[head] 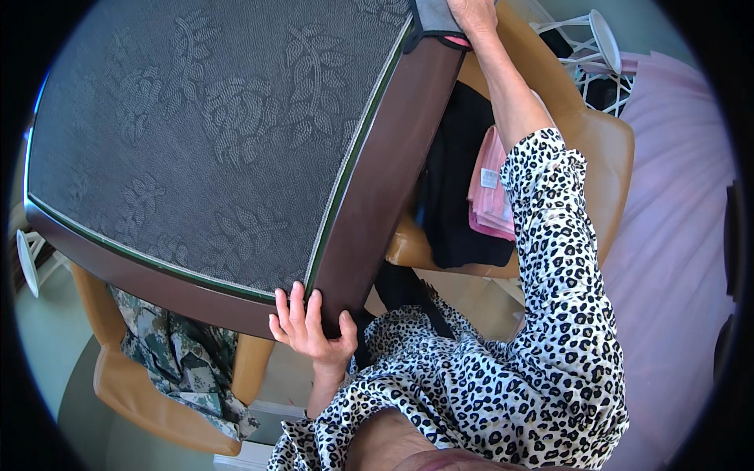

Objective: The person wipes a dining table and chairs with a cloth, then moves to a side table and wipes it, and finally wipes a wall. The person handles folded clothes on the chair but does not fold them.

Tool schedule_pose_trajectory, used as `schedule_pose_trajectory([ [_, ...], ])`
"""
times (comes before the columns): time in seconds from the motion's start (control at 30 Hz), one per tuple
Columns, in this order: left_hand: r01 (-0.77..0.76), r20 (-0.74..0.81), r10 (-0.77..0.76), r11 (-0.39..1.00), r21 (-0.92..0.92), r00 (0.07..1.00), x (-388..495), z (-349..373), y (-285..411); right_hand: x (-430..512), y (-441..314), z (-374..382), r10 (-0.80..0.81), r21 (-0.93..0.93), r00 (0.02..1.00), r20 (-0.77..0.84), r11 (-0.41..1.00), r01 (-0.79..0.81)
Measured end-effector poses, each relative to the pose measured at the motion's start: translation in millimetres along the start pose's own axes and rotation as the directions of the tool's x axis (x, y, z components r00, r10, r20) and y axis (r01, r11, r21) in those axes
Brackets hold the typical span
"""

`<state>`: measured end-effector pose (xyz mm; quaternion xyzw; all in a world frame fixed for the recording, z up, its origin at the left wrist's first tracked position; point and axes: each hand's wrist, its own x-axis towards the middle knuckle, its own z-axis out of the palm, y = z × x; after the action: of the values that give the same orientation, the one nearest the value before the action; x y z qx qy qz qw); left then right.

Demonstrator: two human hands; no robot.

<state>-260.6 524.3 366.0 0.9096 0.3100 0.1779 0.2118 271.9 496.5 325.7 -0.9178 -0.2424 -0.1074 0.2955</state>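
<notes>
My left hand (311, 329) rests on the near corner of a dark brown table (377, 176), fingers spread over the rim and nothing held. The fingertips touch the edge of a dark grey tablecloth (235, 147) embossed with flowers and leaves. A light-and-dark border and a green strip run around this cover. At the top right, my right hand (476, 16) grips a grey cloth (439, 20) with black edging. The cloth lies over the table's right-hand rim, and some pink shows at its lower edge. My right fingers are partly cut off by the picture's top.
A tan chair (601, 171) at the right bears a black garment (465, 194) and a folded pink cloth (490, 203) with a tag. Camouflage fabric (182, 353) covers another tan chair (135, 400). White-framed stools (604, 44) and pale purple fabric (671, 235) are farther right.
</notes>
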Motion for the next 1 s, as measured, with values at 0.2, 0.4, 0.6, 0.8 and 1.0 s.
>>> schedule_pose_trajectory([
  [0.2, -0.029, -0.026, 0.029, 0.999, -0.012, 0.999, 8, 11, -2, -53, 1, 17, -0.044, 0.095, 0.996, -0.071, 0.994, 0.051],
  [0.4, -0.019, -0.107, 0.019, 1.0, 0.001, 0.994, 29, 27, 3, -115, -23, 37, 0.027, 0.294, 0.982, -0.185, 0.955, 0.029],
  [0.6, -0.004, -0.182, 0.003, 1.0, -0.005, 0.983, 63, 44, -2, -163, -83, 51, 0.239, 0.794, 0.971, -0.01, 0.592, -0.138],
  [0.8, 0.059, -0.236, -0.06, 0.998, -0.014, 0.97, 92, 60, -13, -233, -145, 48, 0.356, 0.767, 0.915, 0.192, 0.527, -0.366],
  [1.0, 0.06, -0.276, -0.056, 0.998, 0.004, 0.96, 100, 76, -22, -295, -164, 36, 0.327, 0.813, 0.877, 0.351, 0.358, -0.459],
])
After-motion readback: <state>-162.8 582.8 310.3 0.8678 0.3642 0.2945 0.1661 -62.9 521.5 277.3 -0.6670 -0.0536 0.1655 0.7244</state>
